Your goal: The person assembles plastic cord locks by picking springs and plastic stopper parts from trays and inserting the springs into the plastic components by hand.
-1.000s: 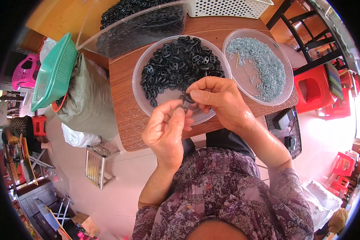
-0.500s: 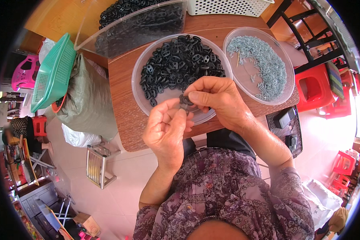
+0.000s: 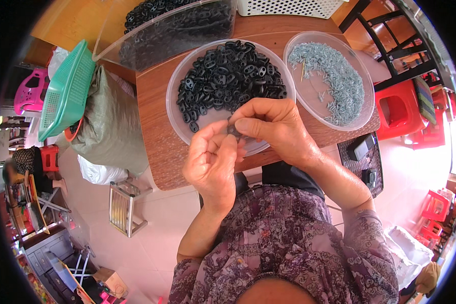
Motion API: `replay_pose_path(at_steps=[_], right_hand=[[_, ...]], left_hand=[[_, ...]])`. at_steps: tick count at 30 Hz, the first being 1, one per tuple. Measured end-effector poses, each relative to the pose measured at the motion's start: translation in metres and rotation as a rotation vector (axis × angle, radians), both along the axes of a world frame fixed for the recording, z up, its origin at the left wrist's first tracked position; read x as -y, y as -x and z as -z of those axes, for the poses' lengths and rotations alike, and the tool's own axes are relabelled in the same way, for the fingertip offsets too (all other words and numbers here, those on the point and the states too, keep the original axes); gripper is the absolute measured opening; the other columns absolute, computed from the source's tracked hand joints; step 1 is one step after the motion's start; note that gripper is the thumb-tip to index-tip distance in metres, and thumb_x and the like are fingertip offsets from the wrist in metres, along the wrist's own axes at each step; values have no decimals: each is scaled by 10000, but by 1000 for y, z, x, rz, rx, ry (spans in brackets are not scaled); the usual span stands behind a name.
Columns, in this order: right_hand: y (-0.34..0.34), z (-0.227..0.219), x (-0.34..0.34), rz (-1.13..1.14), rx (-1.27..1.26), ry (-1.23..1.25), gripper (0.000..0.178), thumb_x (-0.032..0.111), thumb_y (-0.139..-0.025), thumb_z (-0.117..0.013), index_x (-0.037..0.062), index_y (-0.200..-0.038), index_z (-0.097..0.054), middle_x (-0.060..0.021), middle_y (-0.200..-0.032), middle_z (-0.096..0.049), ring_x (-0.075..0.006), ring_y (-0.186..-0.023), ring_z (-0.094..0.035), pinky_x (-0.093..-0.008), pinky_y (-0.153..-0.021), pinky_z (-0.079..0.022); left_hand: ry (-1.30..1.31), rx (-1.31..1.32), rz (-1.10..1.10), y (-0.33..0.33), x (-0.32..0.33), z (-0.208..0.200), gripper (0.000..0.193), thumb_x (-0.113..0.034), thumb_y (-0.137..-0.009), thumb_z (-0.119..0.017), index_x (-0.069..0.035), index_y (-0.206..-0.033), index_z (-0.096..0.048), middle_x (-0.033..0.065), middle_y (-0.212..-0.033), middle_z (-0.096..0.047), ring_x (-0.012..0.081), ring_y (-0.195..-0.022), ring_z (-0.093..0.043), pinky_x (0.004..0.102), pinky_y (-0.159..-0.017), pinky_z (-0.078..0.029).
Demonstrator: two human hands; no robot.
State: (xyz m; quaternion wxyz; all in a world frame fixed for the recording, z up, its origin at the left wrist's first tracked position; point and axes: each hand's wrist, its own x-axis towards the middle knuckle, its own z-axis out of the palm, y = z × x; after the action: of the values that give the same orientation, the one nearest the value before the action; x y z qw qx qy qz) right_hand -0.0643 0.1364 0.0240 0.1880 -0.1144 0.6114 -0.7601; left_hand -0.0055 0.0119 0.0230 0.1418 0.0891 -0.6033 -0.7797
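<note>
Over the near edge of a round clear tub (image 3: 209, 121), my two hands meet at a small dark two-holed plastic piece (image 3: 232, 130). My right hand (image 3: 281, 126) pinches it between thumb and fingers. From the left, the curled thumb and fingertips of my left hand (image 3: 210, 169) close on its lower side; whether they hold anything smaller there is too blurred to tell. Many similar black oval pieces (image 3: 228, 76) are heaped in the tub. To its right, a shallow round clear tray (image 3: 313, 93) holds many small silvery screw-like parts (image 3: 347, 86) and a thin yellowish stick (image 3: 302, 72).
Both containers stand on a brown wooden table (image 3: 154, 126). Behind them are a clear bin (image 3: 187, 40) of black pieces and a white perforated basket (image 3: 294, 7). A green basket (image 3: 68, 93) leans over a sack (image 3: 109, 126) at left. Red stools (image 3: 397, 114) stand at right.
Both hands stay together in nearly the same place. The fingertips have shifted slightly around the dark piece, which is turned a little and more covered by the right thumb.
</note>
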Motion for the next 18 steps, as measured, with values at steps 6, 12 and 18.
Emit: replay_pose_path(at_steps=[6, 12, 18], right_hand=[[-1, -2, 1, -21, -59, -45, 108, 24, -837, -572, -47, -900, -623, -45, -780, -626, -88, -699, -584, -220, -632, -488], [-1, -4, 4, 47, -65, -49, 67, 2, -805, -562, -51, -832, -594, -47, -701, -606, -78, -650, -574, -222, -570, -464], [-8, -7, 4, 67, -77, -93, 83, 6, -832, -559, -49, -885, -591, -40, -743, -604, -78, -680, -576, -216, -610, -471]], left_hand=[[-20, -8, 1, 1, 0, 2, 222, 46, -831, -534, 87, -1049, -520, 81, -727, -603, 102, -579, -558, 197, -536, -456], [-23, 9, 21, 2, 2, 3, 261, -18, -852, -550, 107, -1079, -521, 99, -715, -594, 128, -546, -542, 229, -516, -457], [-70, 6, 51, 0, 2, 6, 297, -58, -866, -567, 88, -1121, -521, 88, -762, -607, 119, -595, -559, 224, -558, -469]])
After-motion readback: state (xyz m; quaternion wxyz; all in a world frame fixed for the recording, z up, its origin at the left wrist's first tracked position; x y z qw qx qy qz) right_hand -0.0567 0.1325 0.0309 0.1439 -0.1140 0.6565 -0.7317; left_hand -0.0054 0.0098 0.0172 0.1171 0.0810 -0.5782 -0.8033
